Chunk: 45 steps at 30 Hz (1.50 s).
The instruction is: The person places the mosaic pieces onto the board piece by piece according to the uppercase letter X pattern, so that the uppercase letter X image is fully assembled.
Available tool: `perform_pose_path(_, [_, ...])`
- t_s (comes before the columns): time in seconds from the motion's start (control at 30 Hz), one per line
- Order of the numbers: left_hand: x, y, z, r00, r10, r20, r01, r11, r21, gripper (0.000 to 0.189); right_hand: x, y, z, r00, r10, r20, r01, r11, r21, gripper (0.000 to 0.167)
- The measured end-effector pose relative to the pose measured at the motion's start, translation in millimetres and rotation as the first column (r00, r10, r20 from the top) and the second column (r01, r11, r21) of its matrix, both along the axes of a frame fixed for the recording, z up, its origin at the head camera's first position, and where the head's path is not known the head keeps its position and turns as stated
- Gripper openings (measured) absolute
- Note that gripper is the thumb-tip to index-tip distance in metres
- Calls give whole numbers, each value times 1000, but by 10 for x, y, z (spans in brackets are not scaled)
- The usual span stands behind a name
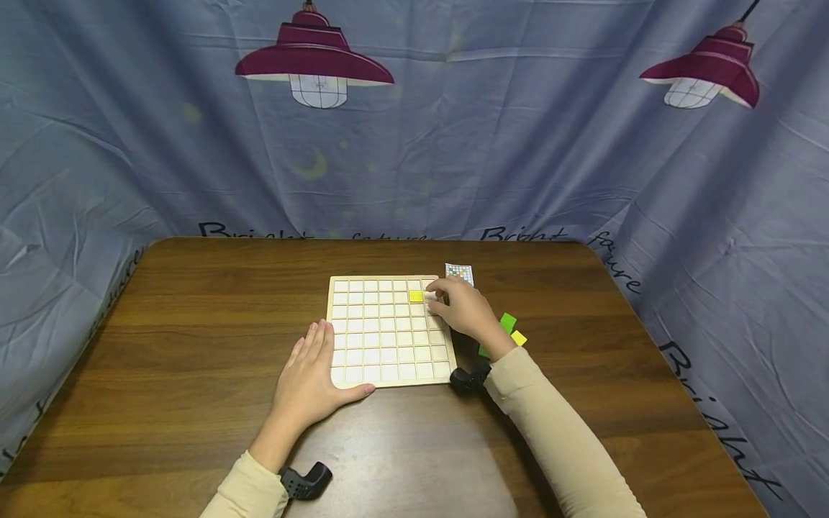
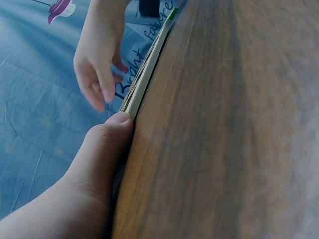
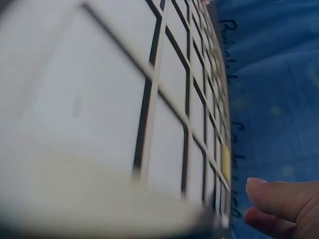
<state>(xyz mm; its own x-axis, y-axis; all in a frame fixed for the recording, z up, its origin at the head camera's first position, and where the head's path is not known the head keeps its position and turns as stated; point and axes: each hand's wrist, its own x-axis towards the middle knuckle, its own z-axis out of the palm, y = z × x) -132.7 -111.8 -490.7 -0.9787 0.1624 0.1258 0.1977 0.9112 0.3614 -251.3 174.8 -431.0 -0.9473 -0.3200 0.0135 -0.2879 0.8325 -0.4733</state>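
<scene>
A square wooden grid board (image 1: 414,382) with rows of white cells lies on the table. One yellow square tile (image 1: 416,296) sits in a cell near its upper right. My left hand (image 1: 312,381) rests flat along the board's left side, fingers straight and the thumb out at the front edge. In the left wrist view the left thumb (image 2: 102,144) presses against the board's edge. Over the right-hand columns, just right of the yellow tile, hovers my right hand (image 1: 465,308). Its thumb and fingers are bent loosely and stand apart, with nothing visible between them.
Loose green tiles (image 1: 508,321) and a yellow tile (image 1: 519,338) lie right of the board, partly behind the right forearm. A small printed card (image 1: 459,271) with a coloured grid lies behind the board's right corner. A patterned curtain (image 1: 414,165) surrounds the wooden table (image 1: 214,345).
</scene>
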Motion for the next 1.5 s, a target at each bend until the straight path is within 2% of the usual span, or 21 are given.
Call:
perform_pose_path(0.17, [11,2,4,1000,1,0,-1,1000,1,138,198,381,58,1000,-29,-3,29,1000,-9,34])
perform_pose_path(0.47, [20,32,37,1000,-8,-7,9,1000,10,136,534,1201,30,991,-135,15,133,986,104,38])
perform_pose_path(0.7, [15,30,47,1000,-5,8,5,1000,5,137,681,1472,-32,988,-154,24,150,980,129,36])
perform_pose_path(0.93, [-3,10,34,1000,-2,10,2,1000,5,138,674,1524,-124,988,-154,18,153,986,65,21])
perform_pose_path(1.13, [-4,-4,22,1000,-1,17,1,1000,6,138,628,1551,-186,977,-206,57,208,978,-29,21])
perform_pose_path(1.27, [-7,-3,20,1000,-2,17,1,1000,5,138,586,1545,-217,971,-235,33,237,967,-90,20])
perform_pose_path(1.5, [-9,-4,6,1000,0,23,0,1000,2,137,425,1236,-148,977,-214,13,213,957,-195,19])
